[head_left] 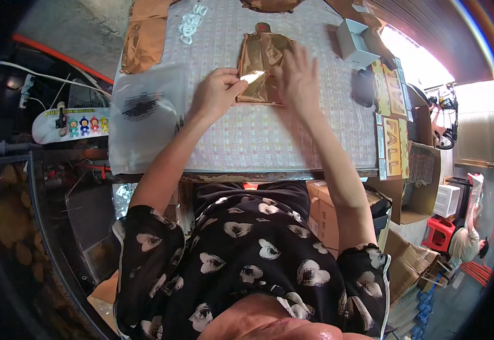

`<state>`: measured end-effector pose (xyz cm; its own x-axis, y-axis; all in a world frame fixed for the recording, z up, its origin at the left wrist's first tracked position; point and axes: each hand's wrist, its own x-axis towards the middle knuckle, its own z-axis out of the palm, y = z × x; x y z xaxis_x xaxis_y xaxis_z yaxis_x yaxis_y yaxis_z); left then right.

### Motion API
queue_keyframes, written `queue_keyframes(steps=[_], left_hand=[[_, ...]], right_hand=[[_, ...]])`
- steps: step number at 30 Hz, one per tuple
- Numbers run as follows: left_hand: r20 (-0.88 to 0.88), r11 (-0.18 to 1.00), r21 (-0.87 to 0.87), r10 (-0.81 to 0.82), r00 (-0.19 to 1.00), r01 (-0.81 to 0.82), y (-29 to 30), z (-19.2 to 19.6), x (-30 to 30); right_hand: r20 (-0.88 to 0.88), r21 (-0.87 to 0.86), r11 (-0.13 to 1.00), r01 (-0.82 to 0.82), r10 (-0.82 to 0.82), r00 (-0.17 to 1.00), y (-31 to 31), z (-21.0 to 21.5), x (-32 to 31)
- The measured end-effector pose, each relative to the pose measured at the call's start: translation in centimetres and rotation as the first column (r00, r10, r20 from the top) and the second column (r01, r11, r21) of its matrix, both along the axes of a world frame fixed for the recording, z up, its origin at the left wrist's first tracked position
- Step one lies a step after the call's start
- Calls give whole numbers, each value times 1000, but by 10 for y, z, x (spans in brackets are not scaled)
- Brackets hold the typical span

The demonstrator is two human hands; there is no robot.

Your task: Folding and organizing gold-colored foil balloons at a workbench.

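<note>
A flat, shiny gold foil piece [263,85] with a short narrow neck lies on the patterned tablecloth in front of me; it looks like a folded foil balloon, but I cannot be sure. My left hand [220,93] pinches its left edge between thumb and fingers. Over its right side, my right hand [301,82] is stretched flat with fingers extended, a little blurred by motion. A clear plastic bag [162,136] with a black printed patch lies to the left of my left hand.
More gold-brown foil pieces [145,42] lie at the far left and far edge. White looped strips [191,24] sit nearby. On the right are a white open box [357,42], a dark object [363,88] and yellow printed packages [391,141]. Cardboard boxes [323,215] stand below the table.
</note>
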<state>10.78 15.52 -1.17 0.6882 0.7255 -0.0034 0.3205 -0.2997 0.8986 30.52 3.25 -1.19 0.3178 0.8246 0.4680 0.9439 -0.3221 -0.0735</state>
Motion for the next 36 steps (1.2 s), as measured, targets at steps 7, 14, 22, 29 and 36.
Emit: queue_keyframes(steps=[7, 14, 22, 29, 36], left_hand=[[20, 1000, -17, 26, 999, -26, -8, 6, 2], [18, 997, -20, 81, 997, -80, -11, 1, -5], [47, 997, 35, 63, 997, -65, -9, -11, -7], [29, 981, 195, -16, 999, 10, -6, -6, -12], [-217, 497, 821, -183, 959, 280, -12, 22, 9]], right_hand=[[-91, -68, 998, 9, -15, 996, -4, -16, -26], [-158, -127, 991, 48, -68, 985, -3, -23, -27], [-167, -107, 993, 43, -61, 984, -2, -24, -27], [-112, -115, 993, 20, -33, 993, -3, -23, -28], [-98, -129, 992, 13, -26, 995, -4, -25, -27]])
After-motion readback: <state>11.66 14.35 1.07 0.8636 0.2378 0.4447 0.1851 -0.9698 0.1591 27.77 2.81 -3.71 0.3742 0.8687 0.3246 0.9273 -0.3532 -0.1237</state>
